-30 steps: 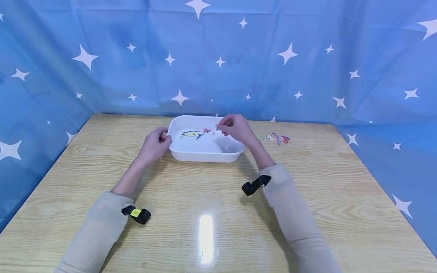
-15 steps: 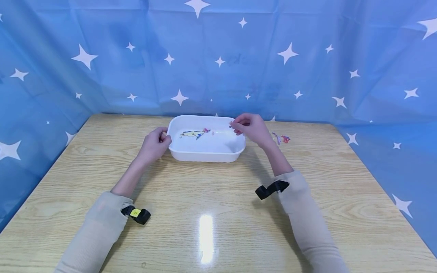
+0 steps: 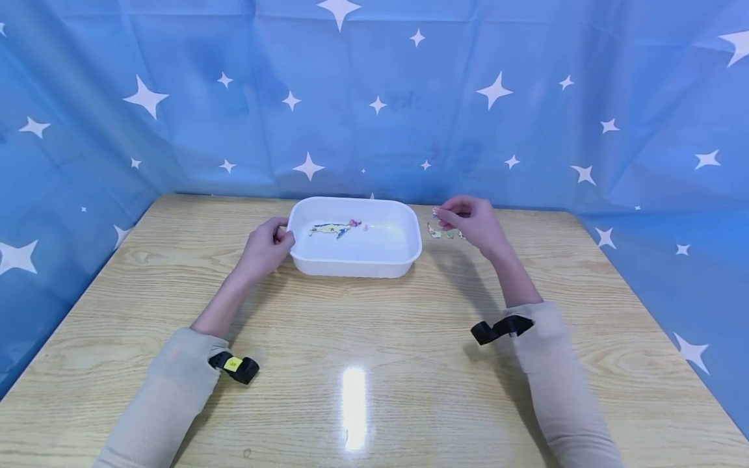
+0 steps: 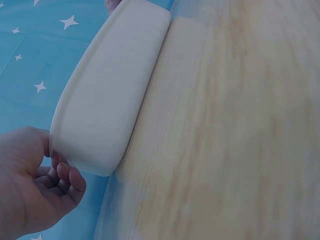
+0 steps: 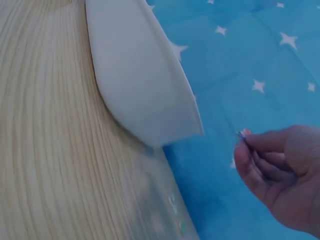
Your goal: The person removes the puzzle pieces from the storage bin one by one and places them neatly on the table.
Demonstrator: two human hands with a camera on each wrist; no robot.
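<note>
A white plastic tray (image 3: 351, 268) stands on the wooden table, and my left hand (image 3: 266, 248) grips its left rim between thumb and fingers. The left wrist view shows the same hand (image 4: 35, 182) at the rim, the other fingers curled below. Just right of the tray, my right hand (image 3: 473, 222) pinches a small colourful flat piece (image 5: 244, 133) between thumb and forefinger, raised above the table. Inside the tray lie a long yellow-and-blue flat cutout (image 3: 329, 229), a pink piece (image 3: 354, 223) at its right end and a tiny pink bit (image 3: 365, 228).
Small pale and greenish flat pieces (image 3: 433, 231) lie on the table (image 3: 328, 338) beneath my right hand, which hides part of that area. A blue curtain (image 3: 374, 130) with white stars hangs right behind the table's back edge.
My right hand has moved right, from over the tray to above the table beside it, carrying the small colourful piece out. My left hand and the tray have stayed put.
</note>
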